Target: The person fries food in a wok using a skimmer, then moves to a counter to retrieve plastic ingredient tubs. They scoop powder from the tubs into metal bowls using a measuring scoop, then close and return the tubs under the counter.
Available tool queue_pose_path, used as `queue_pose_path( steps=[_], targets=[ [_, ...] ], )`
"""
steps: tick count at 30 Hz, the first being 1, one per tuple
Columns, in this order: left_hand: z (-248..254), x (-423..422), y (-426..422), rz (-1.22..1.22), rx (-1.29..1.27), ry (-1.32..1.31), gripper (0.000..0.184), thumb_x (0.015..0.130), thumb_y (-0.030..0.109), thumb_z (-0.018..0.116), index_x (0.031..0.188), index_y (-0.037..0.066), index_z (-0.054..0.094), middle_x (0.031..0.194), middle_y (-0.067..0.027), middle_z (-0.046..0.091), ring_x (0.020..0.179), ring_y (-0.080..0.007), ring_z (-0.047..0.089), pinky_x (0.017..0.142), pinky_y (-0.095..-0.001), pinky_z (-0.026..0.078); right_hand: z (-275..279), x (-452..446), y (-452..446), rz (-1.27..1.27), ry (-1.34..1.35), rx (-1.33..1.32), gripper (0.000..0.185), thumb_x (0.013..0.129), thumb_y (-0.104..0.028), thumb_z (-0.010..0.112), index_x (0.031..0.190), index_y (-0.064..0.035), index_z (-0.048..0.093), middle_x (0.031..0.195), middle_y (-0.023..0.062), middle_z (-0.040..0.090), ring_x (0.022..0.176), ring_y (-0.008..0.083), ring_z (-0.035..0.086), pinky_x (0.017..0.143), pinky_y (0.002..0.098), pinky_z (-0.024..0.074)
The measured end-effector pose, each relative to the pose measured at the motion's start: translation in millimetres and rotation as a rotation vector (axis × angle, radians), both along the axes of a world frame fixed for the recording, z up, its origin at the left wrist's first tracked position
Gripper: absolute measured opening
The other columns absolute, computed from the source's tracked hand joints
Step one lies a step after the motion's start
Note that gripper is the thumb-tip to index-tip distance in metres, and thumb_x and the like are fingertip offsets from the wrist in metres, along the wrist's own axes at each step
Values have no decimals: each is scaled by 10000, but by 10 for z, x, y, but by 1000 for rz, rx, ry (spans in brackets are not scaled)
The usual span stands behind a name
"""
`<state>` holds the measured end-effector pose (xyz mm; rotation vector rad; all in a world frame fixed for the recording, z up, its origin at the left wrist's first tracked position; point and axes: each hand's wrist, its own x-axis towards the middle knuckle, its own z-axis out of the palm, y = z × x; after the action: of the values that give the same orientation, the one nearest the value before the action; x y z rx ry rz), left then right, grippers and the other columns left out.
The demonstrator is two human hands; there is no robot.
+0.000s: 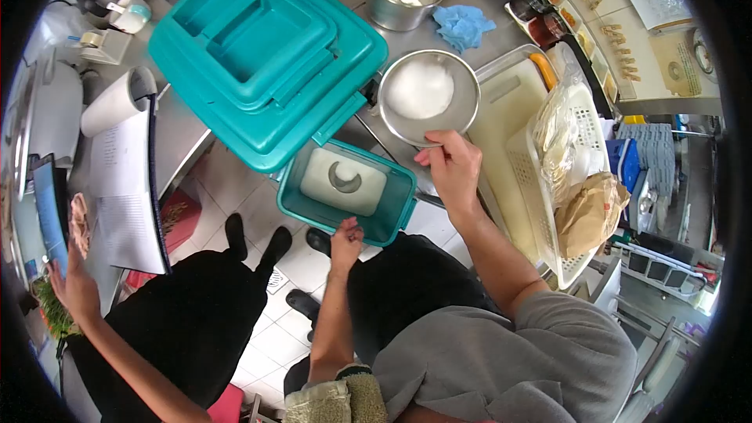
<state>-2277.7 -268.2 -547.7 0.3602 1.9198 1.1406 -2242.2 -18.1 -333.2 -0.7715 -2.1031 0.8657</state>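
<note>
My right hand (453, 168) pinches the near rim of a round steel bowl (475, 102) that holds white granules (421, 88). Below and left of it is a teal bin (402, 215), its big teal lid (345, 102) swung back over the counter. White material (313, 188) lies inside the bin, with a grey crescent shape (345, 177) on its surface; I cannot tell whether that is a hollow or an object. My left hand (346, 244) is closed at the bin's near rim, fingers curled over the edge.
Behind the bowl stand a steel pot (403, 12) with white contents and a crumpled blue cloth (462, 27). At right, a white basket (576, 260) holds plastic and a paper bag (591, 211). A co-worker's hand (74, 282) is at left, near an open notebook (125, 188).
</note>
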Motion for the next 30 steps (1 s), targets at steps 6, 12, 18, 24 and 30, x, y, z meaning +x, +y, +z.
queue_pose_path(
  steps=[6, 12, 18, 24, 30],
  targets=[
    [333, 84, 139, 55, 93, -36, 306, 846, 16, 533, 1150, 1, 562, 1051, -116, 645, 903, -162, 623, 783, -254, 486, 400, -241, 181, -108, 128, -412, 74, 871, -3, 570, 940, 19, 582, 693, 121, 645, 539, 136, 632, 477, 261, 494],
    [398, -6, 29, -69, 45, -1, 324, 855, 75, 569, 1167, -10, 553, 1079, -153, 647, 945, -205, 653, 787, -283, 508, 555, -472, 677, -246, -22, -394, 196, 883, -37, 563, 1075, -6, 584, 674, 95, 633, 478, 128, 582, 429, 280, 454],
    [263, -177, -154, -47, 4, -4, 276, 851, 45, 546, 1119, -14, 568, 1039, -145, 655, 889, -180, 644, 755, -271, 504, 887, -853, 441, -27, -45, -330, 470, 881, -60, 566, 1339, -67, 459, 588, 74, 612, 399, 145, 510, 408, 310, 433],
    [282, -302, -166, 3, 21, 68, 268, 847, 28, 547, 1111, -6, 580, 985, -139, 668, 873, -167, 642, 733, -244, 498, 607, -1656, 1111, -89, -272, -339, 244, 866, 0, 504, 1090, 56, 585, 643, 199, 636, 446, 249, 598, 433, 364, 481],
    [240, -310, -216, 35, 30, -23, 307, 862, 70, 560, 1161, 1, 560, 1063, -150, 656, 903, -184, 657, 780, -273, 509, 494, -1809, 1198, -149, 16, -168, 144, 857, 6, 530, 967, 61, 605, 766, 199, 673, 652, 252, 681, 538, 349, 518]
  ],
)
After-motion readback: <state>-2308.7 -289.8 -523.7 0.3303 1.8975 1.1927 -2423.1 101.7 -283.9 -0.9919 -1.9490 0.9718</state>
